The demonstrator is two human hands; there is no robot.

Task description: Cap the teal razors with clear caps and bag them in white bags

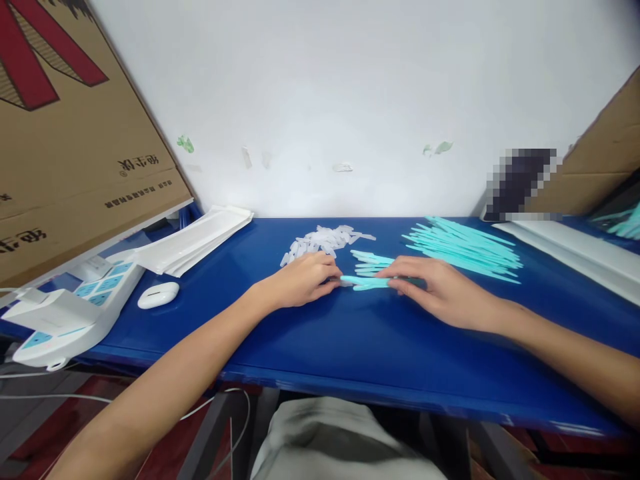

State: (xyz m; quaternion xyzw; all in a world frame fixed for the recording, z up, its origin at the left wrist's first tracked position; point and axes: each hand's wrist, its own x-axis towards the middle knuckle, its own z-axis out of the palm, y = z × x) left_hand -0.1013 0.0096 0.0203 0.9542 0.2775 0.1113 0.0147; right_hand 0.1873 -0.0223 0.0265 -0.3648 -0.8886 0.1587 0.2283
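My left hand [306, 280] is closed, thumb and fingers pinching a small translucent piece [345, 282] that pokes out at the fingertips. Between my two hands runs a thin teal stick [367, 281], its left end meeting that piece. The thumb and fingers of my right hand [434, 288] pinch the stick's other end. Just behind it lie several more teal sticks [369, 260], some with pale ends. A loose pile of small translucent pieces [327, 239] spreads behind my left hand. Beyond my right hand is a larger heap of teal sticks [463, 248].
On the blue table [320, 347], a power strip [107, 307] with plugged-in adapters and a white earphone case [158, 295] stand at left. White flat bags [195, 240] lie behind them. A large cardboard box [75, 153] leans at left; a white tray-like strip [575, 257] lies at right.
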